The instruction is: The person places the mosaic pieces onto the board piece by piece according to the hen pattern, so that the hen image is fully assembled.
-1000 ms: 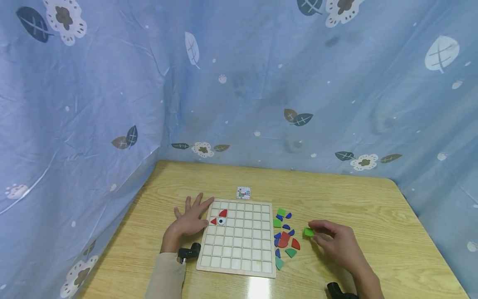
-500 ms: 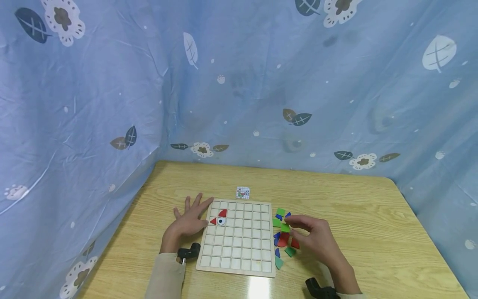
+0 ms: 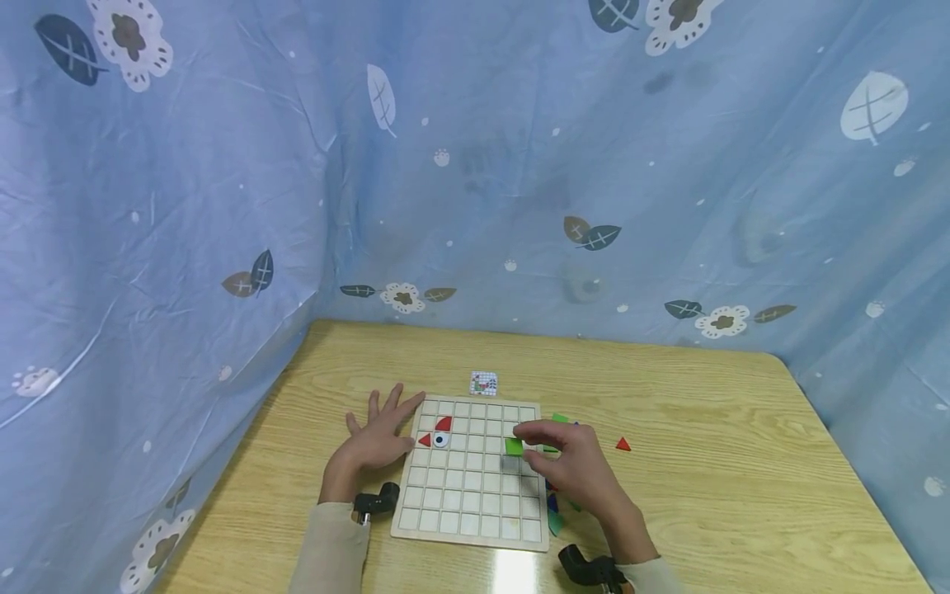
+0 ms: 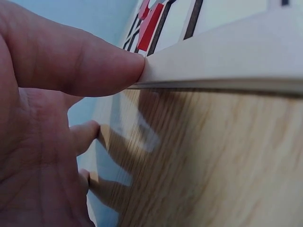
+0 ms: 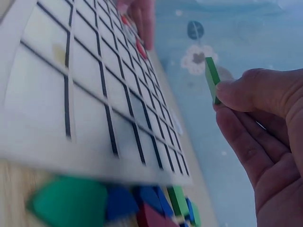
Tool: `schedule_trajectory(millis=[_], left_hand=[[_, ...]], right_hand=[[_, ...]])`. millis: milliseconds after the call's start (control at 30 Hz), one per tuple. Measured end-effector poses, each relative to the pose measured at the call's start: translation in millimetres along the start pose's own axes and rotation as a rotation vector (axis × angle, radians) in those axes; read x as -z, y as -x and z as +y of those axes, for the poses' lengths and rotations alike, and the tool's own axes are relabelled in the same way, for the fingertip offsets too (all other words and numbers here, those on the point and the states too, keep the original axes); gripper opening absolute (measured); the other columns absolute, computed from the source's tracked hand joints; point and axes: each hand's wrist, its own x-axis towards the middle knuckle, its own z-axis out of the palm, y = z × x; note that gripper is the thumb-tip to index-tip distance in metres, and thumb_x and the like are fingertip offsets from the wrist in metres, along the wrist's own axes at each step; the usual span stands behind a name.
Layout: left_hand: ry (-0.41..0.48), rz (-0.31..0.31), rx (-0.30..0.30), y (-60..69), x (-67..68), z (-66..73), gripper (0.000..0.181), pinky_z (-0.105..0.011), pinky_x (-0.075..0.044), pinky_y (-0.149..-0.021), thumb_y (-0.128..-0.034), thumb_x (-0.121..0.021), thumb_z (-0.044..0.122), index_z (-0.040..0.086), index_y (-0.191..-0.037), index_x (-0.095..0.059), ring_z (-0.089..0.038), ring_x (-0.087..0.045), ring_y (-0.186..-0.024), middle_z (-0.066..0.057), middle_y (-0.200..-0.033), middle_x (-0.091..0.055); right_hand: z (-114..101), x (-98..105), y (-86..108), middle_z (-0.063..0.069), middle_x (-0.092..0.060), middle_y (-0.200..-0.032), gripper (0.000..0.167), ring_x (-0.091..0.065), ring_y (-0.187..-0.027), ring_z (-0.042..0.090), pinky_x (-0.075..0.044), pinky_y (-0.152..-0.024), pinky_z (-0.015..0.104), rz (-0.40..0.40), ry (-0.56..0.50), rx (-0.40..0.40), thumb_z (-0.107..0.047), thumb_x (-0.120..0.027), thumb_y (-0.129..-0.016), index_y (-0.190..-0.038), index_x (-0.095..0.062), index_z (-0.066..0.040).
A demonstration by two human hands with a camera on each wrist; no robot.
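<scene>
My right hand (image 3: 575, 466) pinches a green square piece (image 3: 514, 447) between thumb and fingertips above the right part of the wooden grid board (image 3: 470, 541). In the right wrist view the green piece (image 5: 212, 79) is held on edge, clear of the board. My left hand (image 3: 377, 440) rests with spread fingers at the board's left edge; in the left wrist view its thumb (image 4: 85, 61) touches the rim. On the board's upper left lie a red triangle (image 3: 425, 440), a red quarter-round piece (image 3: 444, 423) and a white piece with an eye (image 3: 441, 440).
Green, blue and red pieces, partly hidden by my right hand, lie along the board's right side, among them a teal piece (image 3: 555, 523). A red triangle (image 3: 623, 444) lies farther right. Behind the board is a small picture card (image 3: 483, 383). A blue curtain (image 3: 475, 165) hangs around the table.
My right hand has carried the green square leftward from right of the loose pieces to over the board. The red triangle on the right has come into view. My left hand has stayed put.
</scene>
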Motion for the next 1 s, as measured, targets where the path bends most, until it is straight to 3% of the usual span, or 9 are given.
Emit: schedule_trajectory(millis=[267,733,1000], left_hand=[[-0.005,-0.001,0.002,-0.6,0.7,-1.2,0.086,-0.089,0.022,-0.112,-0.0916,-0.062,0.008,0.022,-0.173,-0.037,-0.055,0.021,-0.165,-0.021,-0.184,-0.002],[-0.01,0.013,0.006,-2.6,-1.0,-0.1,0.085,-0.09,0.021,-0.113,-0.091,-0.062,0.008,0.021,-0.172,-0.039,-0.057,0.018,-0.165,-0.023,-0.184,-0.005],[0.036,0.032,-0.045,-3.4,-2.7,-4.4,0.084,-0.089,0.027,-0.109,-0.0898,-0.06,0.01,0.021,-0.171,-0.041,-0.061,0.019,-0.163,-0.028,-0.182,-0.006]], right_hand=[[-10.4,-24.5,-15.9,0.001,-0.083,-0.119,0.033,-0.081,-0.11,0.022,-0.065,-0.098,0.045,-0.065,-0.032,0.016,0.004,-0.079,-0.093,-0.124,-0.081,-0.007],[-16.3,-65.6,-35.5,0.0,-0.083,-0.12,0.032,-0.081,-0.112,0.019,-0.066,-0.097,0.041,-0.124,-0.035,0.017,0.001,-0.079,-0.094,-0.124,-0.082,-0.009],[-17.0,-85.6,-44.3,0.004,-0.084,-0.12,0.03,-0.081,-0.109,0.019,-0.066,-0.096,0.037,-0.149,-0.015,0.049,0.002,-0.078,-0.094,-0.122,-0.083,-0.008]])
